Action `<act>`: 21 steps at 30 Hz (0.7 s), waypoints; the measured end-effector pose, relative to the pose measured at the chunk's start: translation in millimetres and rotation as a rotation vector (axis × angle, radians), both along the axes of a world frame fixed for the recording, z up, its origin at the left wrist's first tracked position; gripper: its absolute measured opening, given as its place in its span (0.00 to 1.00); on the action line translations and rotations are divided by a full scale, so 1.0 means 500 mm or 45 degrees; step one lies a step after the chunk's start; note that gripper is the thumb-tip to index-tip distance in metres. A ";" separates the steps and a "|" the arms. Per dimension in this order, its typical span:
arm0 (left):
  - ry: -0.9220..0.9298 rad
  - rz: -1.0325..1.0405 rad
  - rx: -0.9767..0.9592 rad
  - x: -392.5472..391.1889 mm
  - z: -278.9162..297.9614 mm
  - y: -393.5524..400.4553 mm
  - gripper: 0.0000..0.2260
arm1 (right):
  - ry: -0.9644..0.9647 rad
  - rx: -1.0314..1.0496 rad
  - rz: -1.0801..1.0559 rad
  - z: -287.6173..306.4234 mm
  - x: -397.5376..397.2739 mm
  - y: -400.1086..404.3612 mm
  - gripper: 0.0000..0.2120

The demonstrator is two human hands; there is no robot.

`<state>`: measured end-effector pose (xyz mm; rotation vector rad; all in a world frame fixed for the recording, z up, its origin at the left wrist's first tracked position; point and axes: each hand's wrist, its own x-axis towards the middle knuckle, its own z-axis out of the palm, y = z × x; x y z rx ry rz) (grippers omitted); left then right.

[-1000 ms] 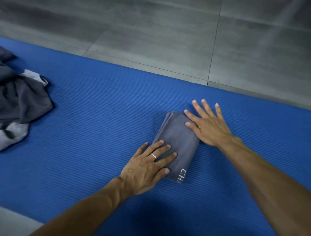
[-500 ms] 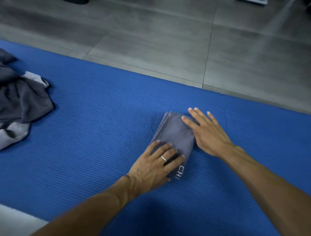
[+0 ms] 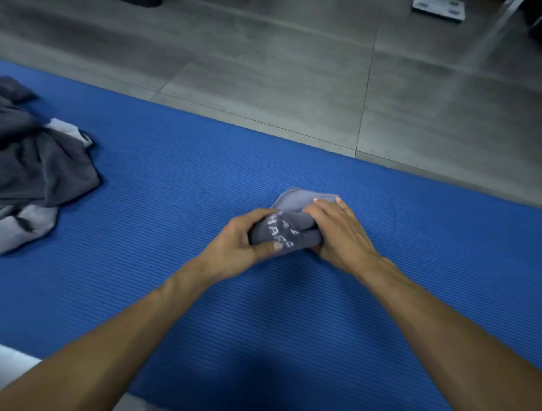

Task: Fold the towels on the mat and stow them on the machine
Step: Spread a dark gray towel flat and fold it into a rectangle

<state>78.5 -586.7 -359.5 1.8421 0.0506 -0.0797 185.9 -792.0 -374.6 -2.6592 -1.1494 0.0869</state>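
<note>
A small folded grey towel [image 3: 296,202] with white lettering lies on the blue ribbed mat [image 3: 181,182], near its far edge. My left hand [image 3: 243,246] grips the towel's near end, thumb on top over the lettering and fingers curled under. My right hand [image 3: 337,231] grips the same end from the right, fingers curled over the fold. The near end is raised and bent back toward the far end. A heap of unfolded dark and light grey towels [image 3: 38,176] lies on the mat at the left edge.
Grey tiled floor [image 3: 293,73] runs beyond the mat's far edge. A pale metal base plate [image 3: 438,10] shows at the top right and a dark object [image 3: 143,2] at the top edge. A white strip [image 3: 11,363] shows at the bottom left.
Both hands lay flat on the folded towel before. Now they have curled round its near end and lifted it, turning the lettering upward. The view has shifted slightly.
</note>
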 end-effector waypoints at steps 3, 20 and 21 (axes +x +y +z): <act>0.116 0.136 -0.307 -0.002 0.017 0.054 0.20 | 0.153 -0.033 0.056 0.059 0.032 0.061 0.16; 0.412 0.121 0.890 -0.083 0.165 0.100 0.09 | 0.317 -0.133 -0.497 0.263 -0.100 0.056 0.17; 0.435 0.098 0.953 -0.092 0.204 0.091 0.10 | 0.336 -0.130 -0.529 0.299 -0.115 0.047 0.17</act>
